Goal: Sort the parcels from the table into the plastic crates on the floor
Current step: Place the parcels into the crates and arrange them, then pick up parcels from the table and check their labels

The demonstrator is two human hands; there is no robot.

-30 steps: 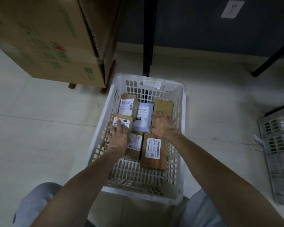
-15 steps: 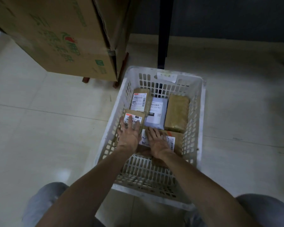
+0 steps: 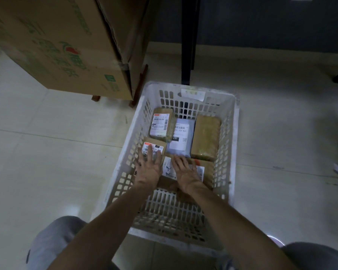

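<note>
Parcels [image 3: 205, 140] in the crate [image 3: 235, 145] on the floor [image 3: 47, 162]
Three lie across the far end; nearer, left hand [image 3: 149, 168] and right hand [image 3: 185, 172] each rest on one; carton [image 3: 57, 45] behind-left.

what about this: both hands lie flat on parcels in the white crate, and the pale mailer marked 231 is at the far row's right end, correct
Not quite: in the head view the pale mailer lies mid-row; a plain brown parcel holds the right end. Left hand and right hand do lie flat on parcels in the white crate.
</note>
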